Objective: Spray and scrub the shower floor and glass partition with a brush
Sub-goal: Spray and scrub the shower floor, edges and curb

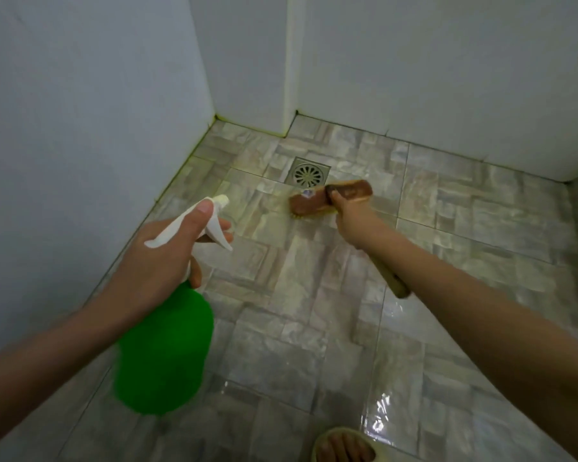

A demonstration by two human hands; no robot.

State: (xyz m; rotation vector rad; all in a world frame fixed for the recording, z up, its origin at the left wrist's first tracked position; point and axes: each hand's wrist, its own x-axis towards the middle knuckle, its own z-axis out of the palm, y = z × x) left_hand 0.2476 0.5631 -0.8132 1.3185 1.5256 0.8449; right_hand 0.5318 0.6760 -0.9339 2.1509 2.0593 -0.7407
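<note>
Right hand (349,221) gripping brush (311,204) handle, bristles scrubbing floor (297,328) just beside drain (308,174). Left hand (161,255) clasping spray bottle (167,355). Best keeping bristles flat, working outward from drain.

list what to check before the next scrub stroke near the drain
1. Grip: the right hand grips the brush by its handle: ok.
2. Contact: bristles down on the floor beside the drain: ok.
3. Sprayer: the left hand holds the spray bottle, fingers at the trigger: ok.
4. Liquid in the bottle: cannot tell, the green body is opaque and blurred.
5. Footing: the slipper stands on glossy wet tiles: not ok, likely slippery.
</note>
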